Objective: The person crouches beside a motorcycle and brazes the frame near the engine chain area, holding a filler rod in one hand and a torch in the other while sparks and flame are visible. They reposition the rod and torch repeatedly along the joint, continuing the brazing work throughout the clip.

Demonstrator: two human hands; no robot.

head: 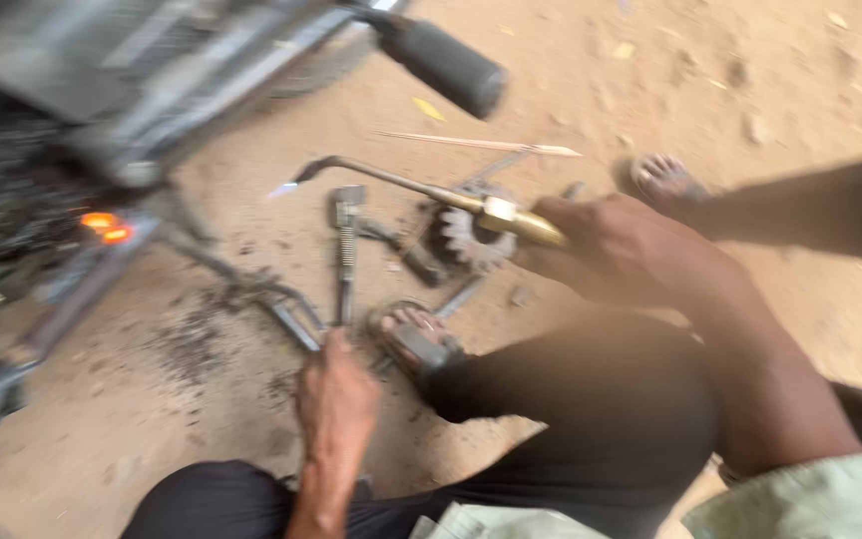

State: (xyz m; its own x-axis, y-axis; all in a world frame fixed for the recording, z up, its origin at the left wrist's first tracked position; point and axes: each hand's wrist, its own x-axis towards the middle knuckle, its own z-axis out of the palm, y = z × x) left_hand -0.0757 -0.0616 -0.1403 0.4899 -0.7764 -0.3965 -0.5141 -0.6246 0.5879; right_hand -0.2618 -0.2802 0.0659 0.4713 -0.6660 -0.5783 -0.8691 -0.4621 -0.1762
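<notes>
Biggest thing here is the motorcycle frame (102, 110) filling the upper left of the frame, pretty blurred, with a black rubber-capped peg (441, 62) sticking out toward top center. There's a glowing orange spot (107, 228) on the metal at the left middle, so that bit is red hot. Everything sits on sandy dirt ground (750, 80).

The person is crouched, dark trousers (571, 419) covering the bottom center. Right hand (621, 250), right of center, is clenched around the brass handle of a gas torch (431, 195). The torch's thin bent neck runs up-left and ends in a small bluish flame (281, 189), well apart from the glowing spot.

Left hand (336, 394), lower center, is resting down on the ground by a long flat metal tool (346, 250); fingers look wrapped on its lower end but it's too blurry to say for sure.

Just under the torch is a toothed sprocket (466, 240) lying in the dirt. The person's sandalled foot (411, 334) is right beside the left hand. Another foot (662, 178) shows at the upper right.
</notes>
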